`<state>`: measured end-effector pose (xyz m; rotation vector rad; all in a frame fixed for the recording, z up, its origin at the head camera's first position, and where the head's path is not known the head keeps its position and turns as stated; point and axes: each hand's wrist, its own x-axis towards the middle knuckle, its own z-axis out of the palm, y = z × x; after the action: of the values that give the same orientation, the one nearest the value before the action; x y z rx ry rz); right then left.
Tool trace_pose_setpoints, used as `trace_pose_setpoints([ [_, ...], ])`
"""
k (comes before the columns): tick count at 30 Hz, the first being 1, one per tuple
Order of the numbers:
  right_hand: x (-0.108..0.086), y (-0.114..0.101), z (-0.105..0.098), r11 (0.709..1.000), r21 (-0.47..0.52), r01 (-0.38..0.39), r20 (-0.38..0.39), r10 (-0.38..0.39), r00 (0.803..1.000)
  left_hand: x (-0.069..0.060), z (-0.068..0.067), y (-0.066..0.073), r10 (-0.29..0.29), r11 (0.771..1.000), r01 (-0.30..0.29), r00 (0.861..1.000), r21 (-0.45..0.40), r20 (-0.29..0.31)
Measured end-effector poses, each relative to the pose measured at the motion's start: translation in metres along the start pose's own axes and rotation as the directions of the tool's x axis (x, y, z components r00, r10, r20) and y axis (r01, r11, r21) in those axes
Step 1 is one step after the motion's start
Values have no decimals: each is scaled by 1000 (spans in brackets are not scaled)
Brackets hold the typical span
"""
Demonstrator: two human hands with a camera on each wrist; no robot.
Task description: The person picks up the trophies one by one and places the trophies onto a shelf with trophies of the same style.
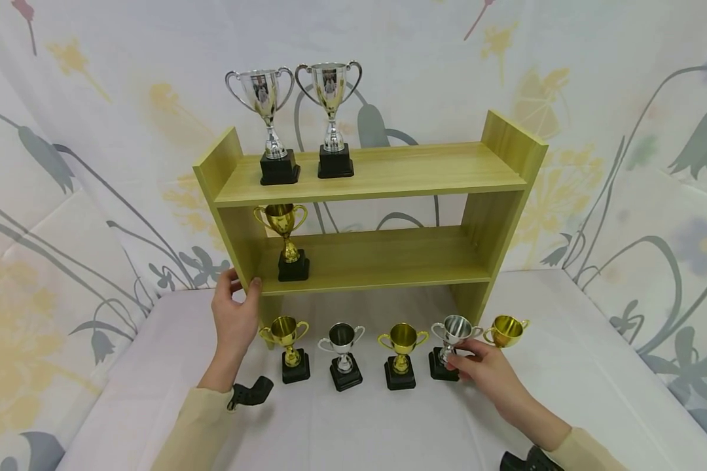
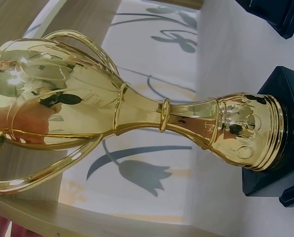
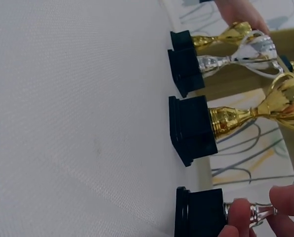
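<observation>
My right hand (image 1: pixel 486 373) pinches the stem of a small silver trophy cup (image 1: pixel 456 329), whose black base is on or very near the white tabletop. The right wrist view shows the thumb and fingers around that silver stem (image 3: pixel 260 212). At the other end, my left hand (image 1: pixel 235 320) grips the left side panel of a wooden shelf (image 1: pixel 359 286), thumb in front and fingers on the outer side. Close to the left wrist camera stands a gold trophy cup (image 2: pixel 142 111). A silver cup (image 1: pixel 343 337) and another gold cup (image 1: pixel 402 340) stand between the hands.
Just right of the held cup is a gold cup (image 1: pixel 507 330), its lower part hidden by my right hand. Two taller silver trophies (image 1: pixel 332 91) stand on the shelf's top board, left side. One gold trophy (image 1: pixel 283 222) occupies the middle board's left end. Patterned cloth (image 1: pixel 624 163) hangs behind.
</observation>
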<state>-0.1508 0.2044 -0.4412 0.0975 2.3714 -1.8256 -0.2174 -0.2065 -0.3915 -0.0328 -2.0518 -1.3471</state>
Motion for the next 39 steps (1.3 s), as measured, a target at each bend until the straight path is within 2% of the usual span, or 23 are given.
trace_pose_setpoints([
  [14, -5, -1, 4, 991, -129, 34, -60, -42, 997, 0, 1, 1, -8, 1000, 8, 1000, 8, 0],
  [23, -8, -2, 5, 989, -140, 35, -92, -48, 995, -1, 1, 2, -12, 1000, 12, 1000, 17, 2],
  [34, -12, 2, 6, 992, -114, 53, -56, -60, 997, -1, 0, 1, -15, 1000, 15, 1000, 14, 4],
  [39, -12, 3, 5, 986, -155, 68, -70, -80, 994, 0, 1, 0, -7, 1000, 7, 1000, 16, 2],
])
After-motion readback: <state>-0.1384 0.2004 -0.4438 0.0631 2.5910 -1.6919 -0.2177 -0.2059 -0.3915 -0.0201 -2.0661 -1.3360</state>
